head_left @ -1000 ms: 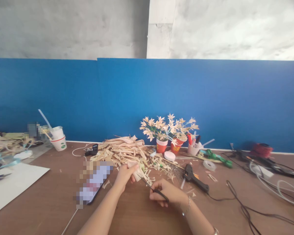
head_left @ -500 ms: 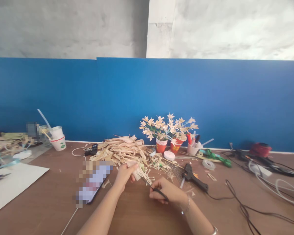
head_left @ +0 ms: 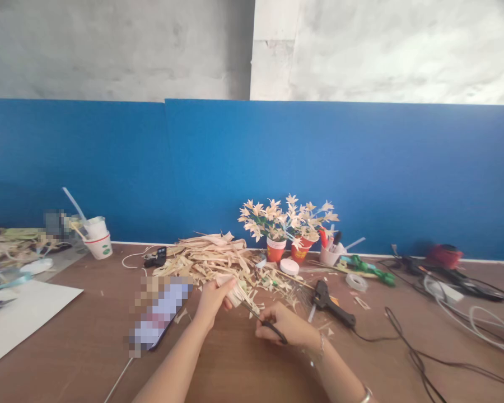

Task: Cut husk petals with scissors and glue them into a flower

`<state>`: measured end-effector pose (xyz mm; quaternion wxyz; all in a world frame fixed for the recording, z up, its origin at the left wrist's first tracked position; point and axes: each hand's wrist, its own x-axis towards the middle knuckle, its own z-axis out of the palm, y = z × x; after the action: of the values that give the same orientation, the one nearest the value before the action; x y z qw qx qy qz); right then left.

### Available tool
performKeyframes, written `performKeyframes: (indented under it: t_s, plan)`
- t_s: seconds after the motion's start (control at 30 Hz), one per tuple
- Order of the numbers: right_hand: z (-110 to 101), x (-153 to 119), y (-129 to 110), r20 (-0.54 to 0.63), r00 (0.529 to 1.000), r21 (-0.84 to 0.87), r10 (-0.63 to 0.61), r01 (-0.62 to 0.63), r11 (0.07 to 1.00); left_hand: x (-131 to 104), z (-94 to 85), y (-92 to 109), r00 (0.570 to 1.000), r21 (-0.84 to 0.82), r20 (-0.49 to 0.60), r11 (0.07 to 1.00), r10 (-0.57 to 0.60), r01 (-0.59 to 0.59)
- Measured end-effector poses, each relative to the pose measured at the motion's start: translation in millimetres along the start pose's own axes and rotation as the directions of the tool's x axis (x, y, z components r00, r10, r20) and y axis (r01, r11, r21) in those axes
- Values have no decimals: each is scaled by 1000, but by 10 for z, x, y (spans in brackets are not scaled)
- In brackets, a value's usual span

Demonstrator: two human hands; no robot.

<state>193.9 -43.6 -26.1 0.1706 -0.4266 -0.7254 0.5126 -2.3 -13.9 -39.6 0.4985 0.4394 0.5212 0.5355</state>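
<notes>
My left hand (head_left: 213,302) is closed on a pale strip of dried husk (head_left: 234,295), thumb on top and fingers underneath. In my right hand (head_left: 283,324) are scissors (head_left: 274,330) with dark handles, their blades pointing left and touching or very near the husk's lower right edge. Whether the blades are apart cannot be made out. Behind the hands lies a heap of dried husk strips (head_left: 210,254), with small offcuts scattered to its right. Husk flowers (head_left: 273,212) stand in two red paper cups (head_left: 276,250) at the back.
A phone (head_left: 162,313) on a cable lies left of my hands. To the right are a black glue gun (head_left: 331,305) with its cord, a tape roll (head_left: 356,282) and tangled cables (head_left: 420,347). A white cup (head_left: 98,246) and a white sheet (head_left: 29,319) are at the left.
Almost nothing differs. Both hands keep their grip on the husk and the scissors, and the whole view has shifted very slightly.
</notes>
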Motion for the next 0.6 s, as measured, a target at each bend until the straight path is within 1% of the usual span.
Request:
performKeyframes:
  t_s: [0.13, 0.27, 0.43, 0.6]
  plan:
    - [11, 12, 4, -11, 1000, 18, -1, 2, 1000, 0, 7, -11, 1000, -36, -18, 999, 23, -24]
    - [23, 27, 8, -28, 1000, 57, -3, 4, 998, 7, 30, -30, 998, -95, -58, 995, 14, -19]
    - [32, 33, 22, -38, 999, 93, 3, 0, 996, -7, 59, -36, 996, -116, -94, 993, 8, -19]
    - [50, 59, 56, -72, 997, 131, -9, 18, 991, -20, 77, -49, 995, -157, -97, 988, -20, 4]
